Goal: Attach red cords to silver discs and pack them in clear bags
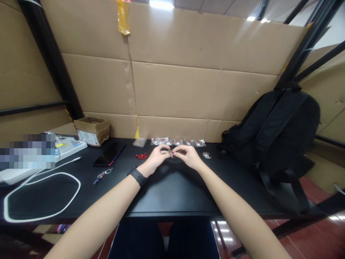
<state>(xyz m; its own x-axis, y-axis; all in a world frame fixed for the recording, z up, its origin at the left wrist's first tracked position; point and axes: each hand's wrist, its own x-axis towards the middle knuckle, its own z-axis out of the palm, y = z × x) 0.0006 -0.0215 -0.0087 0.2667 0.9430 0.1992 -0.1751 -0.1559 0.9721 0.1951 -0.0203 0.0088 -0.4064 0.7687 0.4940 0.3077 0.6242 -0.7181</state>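
Note:
My left hand [157, 158] and my right hand [189, 157] meet over the middle of the black table, fingertips pinched on a small shiny round metal piece [171, 154]. Its exact kind is too small to make out. Behind my hands lies a row of clear packets [191, 142] holding round shiny pieces with bits of red. A loose shiny disc [207, 155] rests to the right of my right hand. Left of my left hand are a bundle of red cord [141, 156] and some clear plastic bags [139, 142].
A black phone [110, 154] and a keychain [102, 175] lie on the left. Beyond them are a white cable [78, 187], a white power strip [71, 148] and a small cardboard box [93, 130]. A black backpack [283, 129] stands right. Cardboard walls [172, 90] enclose the table [172, 194].

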